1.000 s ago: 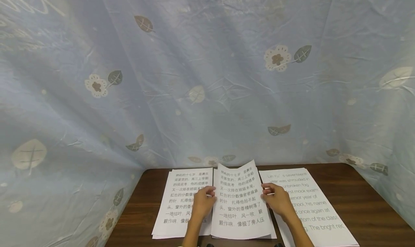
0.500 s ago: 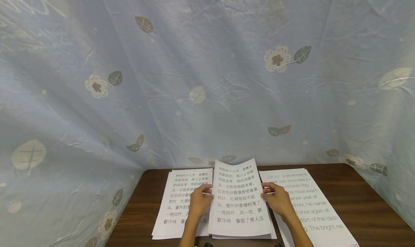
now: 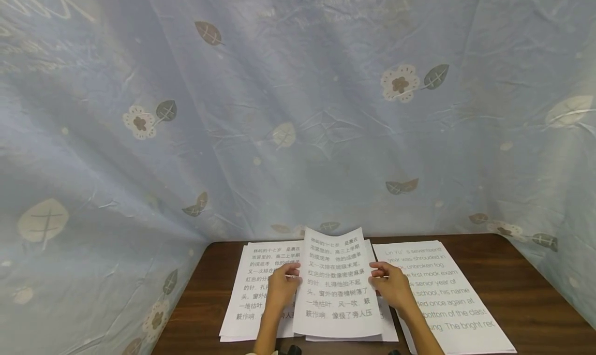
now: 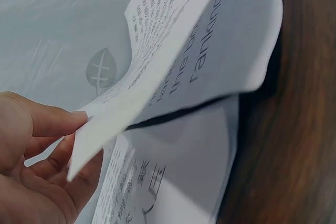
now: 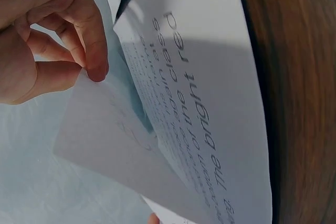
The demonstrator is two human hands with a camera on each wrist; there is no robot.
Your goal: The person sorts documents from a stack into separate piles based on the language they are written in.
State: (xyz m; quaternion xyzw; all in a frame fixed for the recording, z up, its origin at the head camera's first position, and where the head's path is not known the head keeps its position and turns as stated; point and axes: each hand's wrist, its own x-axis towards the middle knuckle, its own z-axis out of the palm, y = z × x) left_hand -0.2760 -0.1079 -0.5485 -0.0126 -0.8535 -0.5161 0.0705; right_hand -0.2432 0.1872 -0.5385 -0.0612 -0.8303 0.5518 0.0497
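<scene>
Both hands hold up a printed sheet of paper [image 3: 337, 326], raised and bowed over the middle paper stack [image 3: 389, 330]. My left hand [image 3: 281, 289] pinches its left edge; in the left wrist view the thumb [image 4: 58, 121] lies on top with curled fingers beneath. My right hand [image 3: 395, 289] pinches the opposite edge between thumb and fingertips, seen closely in the right wrist view. Chinese characters cover the sheet's upper face, and Latin-letter print shows on its underside in the left wrist view. The left paper stack [image 3: 235, 328] lies partly under my left hand and the sheet.
A right paper stack [image 3: 458, 339] with large English print lies beneath my right forearm. All of the paper is on a dark brown wooden table [image 3: 526, 293]. A pale blue patterned curtain [image 3: 326, 112] hangs behind the table and along its sides.
The sheet has lifted off the middle stack and shifted left over the left stack's edge. Both hands have moved left with it, uncovering more of the right stack's print.
</scene>
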